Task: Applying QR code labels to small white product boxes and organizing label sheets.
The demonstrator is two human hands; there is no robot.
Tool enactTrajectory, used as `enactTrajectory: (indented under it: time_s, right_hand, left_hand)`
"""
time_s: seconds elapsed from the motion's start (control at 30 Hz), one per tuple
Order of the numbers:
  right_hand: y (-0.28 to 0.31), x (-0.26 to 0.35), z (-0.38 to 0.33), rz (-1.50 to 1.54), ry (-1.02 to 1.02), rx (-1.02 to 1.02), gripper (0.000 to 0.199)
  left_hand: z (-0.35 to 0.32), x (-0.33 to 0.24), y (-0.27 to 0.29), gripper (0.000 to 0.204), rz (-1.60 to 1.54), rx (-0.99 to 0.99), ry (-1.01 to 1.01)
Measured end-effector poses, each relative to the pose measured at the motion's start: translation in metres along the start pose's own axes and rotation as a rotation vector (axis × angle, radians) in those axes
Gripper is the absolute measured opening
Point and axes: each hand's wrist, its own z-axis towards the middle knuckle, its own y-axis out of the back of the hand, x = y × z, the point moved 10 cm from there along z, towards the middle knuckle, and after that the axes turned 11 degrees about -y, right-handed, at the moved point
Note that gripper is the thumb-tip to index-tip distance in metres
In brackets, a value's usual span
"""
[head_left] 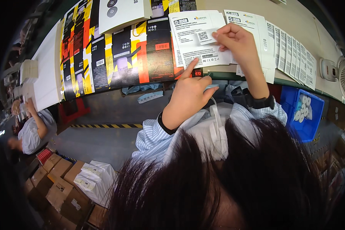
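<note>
Pinched between thumb and fingertips of the right hand (235,38): a small square code sticker (204,36), held just above the white printed sheet (193,38) on the workbench (295,19). Left hand (189,94), grasping nothing, forefinger extended, pressing that sheet's near edge flat. Left of the sheet, flattened black, yellow and orange cartons (115,57); right of it, a fanned row of label strips (291,53). Best done squarely: sheet pinned still, sticker lowered one edge first, then smoothed outward.
</note>
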Motion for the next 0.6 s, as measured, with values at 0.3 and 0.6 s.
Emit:
enactTrajectory:
  time_s: [0.3, 0.6]
  right_hand:
    - [-0.005, 0.007, -0.012, -0.214, 0.159, -0.154, 0.01]
    - [-0.005, 0.007, -0.012, -0.262, 0.146, -0.177, 0.01]
  left_hand:
    - [-0.001, 0.001, 0.0, 0.018, -0.018, -0.022, -0.01]
    - [-0.001, 0.0, 0.001, 0.018, -0.021, -0.029, -0.014]
